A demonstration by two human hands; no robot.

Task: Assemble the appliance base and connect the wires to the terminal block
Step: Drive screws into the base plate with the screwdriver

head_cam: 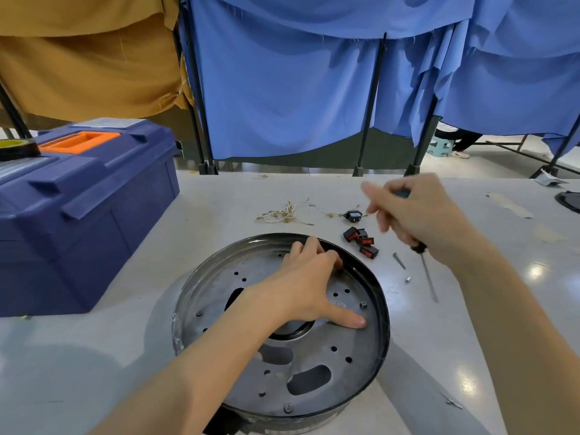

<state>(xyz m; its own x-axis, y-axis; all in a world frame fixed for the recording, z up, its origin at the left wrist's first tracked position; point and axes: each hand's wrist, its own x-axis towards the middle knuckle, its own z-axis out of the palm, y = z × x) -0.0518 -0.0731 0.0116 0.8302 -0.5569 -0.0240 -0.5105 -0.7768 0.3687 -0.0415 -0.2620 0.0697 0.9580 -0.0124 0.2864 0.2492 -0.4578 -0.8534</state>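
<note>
The grey table (94, 340) bears toolbox (78, 215), appliance base (351, 334), wires (282, 213), switches (361, 241), screw (399, 260).

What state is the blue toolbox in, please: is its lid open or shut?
Shut. The blue toolbox has its lid lying flat on the body, with the orange handle folded into its recess on top.
</note>
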